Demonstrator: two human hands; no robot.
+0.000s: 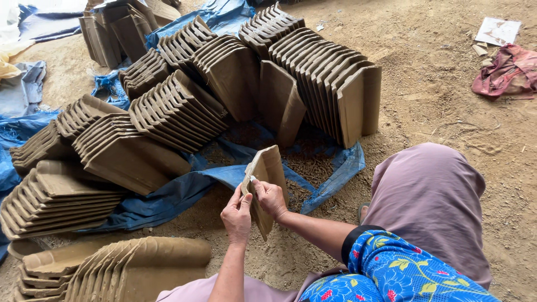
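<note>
We clamp both hands on one raw clay tile (267, 184), left hand (237, 215) bracing its edge, right hand (269, 197) pinching something small and pale against it. Beyond the tile, tile rows (184, 106) stand on edge across blue tarpaulin (168, 196), leaning together for support.

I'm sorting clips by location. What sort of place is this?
Probably a hand-run clay roof tile yard: rows of unfired tiles stand on blue tarpaulin over a bare dirt floor, while both hands hold one tile.
</note>
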